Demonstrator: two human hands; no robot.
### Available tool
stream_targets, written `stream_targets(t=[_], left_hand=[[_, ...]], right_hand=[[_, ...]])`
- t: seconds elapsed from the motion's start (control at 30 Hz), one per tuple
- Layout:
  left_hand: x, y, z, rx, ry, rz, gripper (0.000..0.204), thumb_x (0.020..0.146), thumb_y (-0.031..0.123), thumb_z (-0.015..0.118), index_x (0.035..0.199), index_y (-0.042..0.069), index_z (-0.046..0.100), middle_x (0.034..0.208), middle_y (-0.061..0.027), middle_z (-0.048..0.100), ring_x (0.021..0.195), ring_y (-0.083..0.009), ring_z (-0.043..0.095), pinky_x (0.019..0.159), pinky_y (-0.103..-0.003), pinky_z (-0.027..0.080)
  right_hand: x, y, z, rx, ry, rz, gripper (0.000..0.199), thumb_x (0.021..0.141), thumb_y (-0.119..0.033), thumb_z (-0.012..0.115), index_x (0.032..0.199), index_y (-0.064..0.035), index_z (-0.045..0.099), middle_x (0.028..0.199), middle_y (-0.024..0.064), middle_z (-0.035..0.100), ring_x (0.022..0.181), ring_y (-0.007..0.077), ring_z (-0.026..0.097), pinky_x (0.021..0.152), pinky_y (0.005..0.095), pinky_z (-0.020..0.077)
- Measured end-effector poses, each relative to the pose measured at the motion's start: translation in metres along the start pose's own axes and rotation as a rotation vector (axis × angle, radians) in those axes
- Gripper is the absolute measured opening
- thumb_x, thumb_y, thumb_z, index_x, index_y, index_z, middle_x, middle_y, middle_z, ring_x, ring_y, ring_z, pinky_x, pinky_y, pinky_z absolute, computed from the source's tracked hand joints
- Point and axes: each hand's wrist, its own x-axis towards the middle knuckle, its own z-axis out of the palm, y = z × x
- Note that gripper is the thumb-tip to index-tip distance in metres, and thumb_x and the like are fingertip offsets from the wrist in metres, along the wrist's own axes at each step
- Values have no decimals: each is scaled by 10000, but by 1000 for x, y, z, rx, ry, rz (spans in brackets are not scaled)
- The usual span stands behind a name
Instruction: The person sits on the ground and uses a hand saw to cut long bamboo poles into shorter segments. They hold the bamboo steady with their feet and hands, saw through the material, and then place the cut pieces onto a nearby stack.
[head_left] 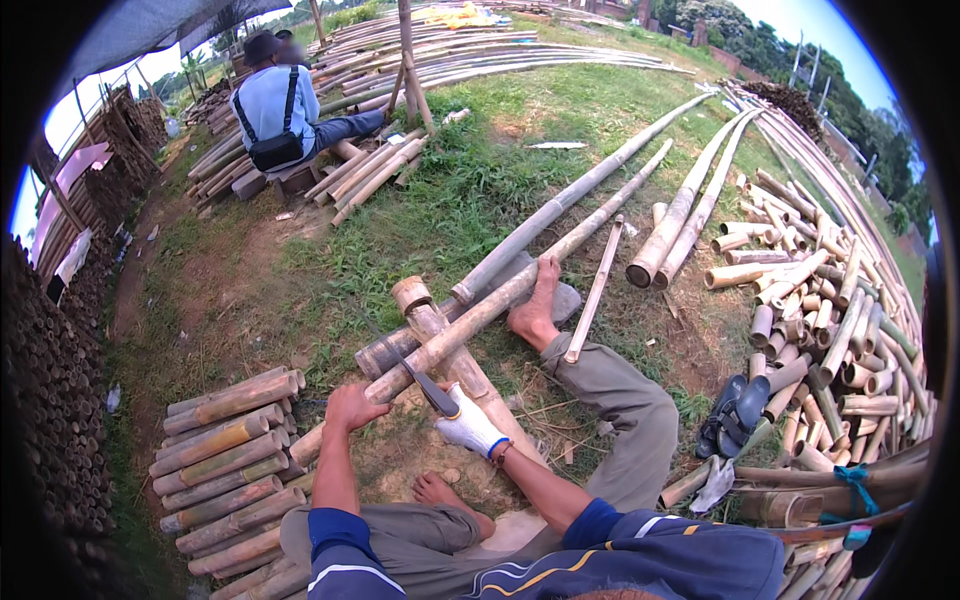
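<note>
A long bamboo pole (590,225) slants from the far right down toward my left, lying across a crossed support of thicker bamboo pieces (455,352). My bare left hand (352,408) is closed around the pole near its lower left end. In a white glove, my right hand (470,424) grips the handle of a handsaw (436,394). Its thin blade points away and to the left, crossing the pole just right of my left hand; I cannot tell how deep it sits. My bare right foot (538,308) presses against the pole farther up.
Cut bamboo lengths (225,440) are stacked at left; a larger heap (825,320) lies at right. Long poles (690,200) stretch over the grass. Dark sandals (735,412) lie to my right. Another person (275,105) sits at the far left beside more bamboo.
</note>
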Motion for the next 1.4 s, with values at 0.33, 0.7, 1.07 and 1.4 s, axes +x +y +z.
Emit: stream_targets(t=[0.33, 0.7, 1.07, 1.4], left_hand=[[11, -14, 4, 29, 15, 22, 721, 695, 638, 806, 1195, 119, 797, 1121, -229, 791, 1071, -410, 750, 967, -518, 583], [-2, 0, -1, -5, 42, -23, 709, 679, 613, 833, 1183, 116, 805, 1100, -224, 794, 1050, -414, 751, 968, -521, 577], [8, -7, 6, 4, 17, 2, 754, 693, 645, 811, 1239, 125, 781, 1134, -220, 791, 1086, -407, 748, 974, -514, 580], [39, 50, 37, 118, 174, 15, 758, 703, 502, 903, 1258, 36, 683, 1099, -234, 785, 1051, -420, 756, 930, -513, 601]], right_hand=[[-202, -46, -84, -29, -82, 290, 613, 896, -45, 699, 1466, -52, 473, 1138, 62, 622, 967, 145, 641, 864, 324, 537], [-72, -5, -24, 10, -10, -53, 561, 871, -129, 743, 1375, -39, 513, 1209, 172, 650, 1116, 297, 678, 976, 403, 527], [-79, -17, -40, 63, -80, 104, 639, 885, -80, 735, 1464, -42, 465, 1106, 121, 661, 988, 204, 681, 887, 337, 547], [-36, 4, -5, 36, 26, -35, 615, 876, -104, 754, 1426, -55, 484, 1000, 68, 641, 892, 174, 656, 823, 326, 540]])
